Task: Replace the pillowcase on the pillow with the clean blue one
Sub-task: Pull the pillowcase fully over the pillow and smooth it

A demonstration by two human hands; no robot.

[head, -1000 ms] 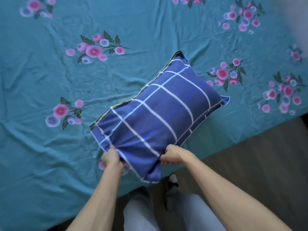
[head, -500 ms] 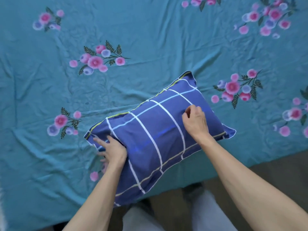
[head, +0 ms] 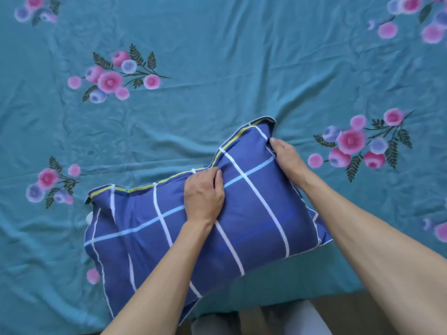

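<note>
The pillow (head: 254, 213) wears a blue pillowcase with white and pale blue checks and a yellow stripe along its far edge. It lies across the bed near the front edge. My left hand (head: 204, 193) rests on top at the middle of the far edge, its fingers curled into the fabric, which dents there. My right hand (head: 287, 158) grips the pillow's right end near the far corner, thumb on top and fingers hidden behind the edge. A small white bit (head: 89, 217) peeks out at the left end.
The teal bedsheet (head: 217, 68) with pink and blue flower prints is wrinkled and covers the whole bed. The bed's front edge runs along the bottom, with brown floor (head: 350, 310) and my grey-trousered legs (head: 302, 320) below it.
My left hand has moved from the pillow's left end to the middle of its far edge. My right hand has slid from the top to the right end. The pillow has turned a little.
</note>
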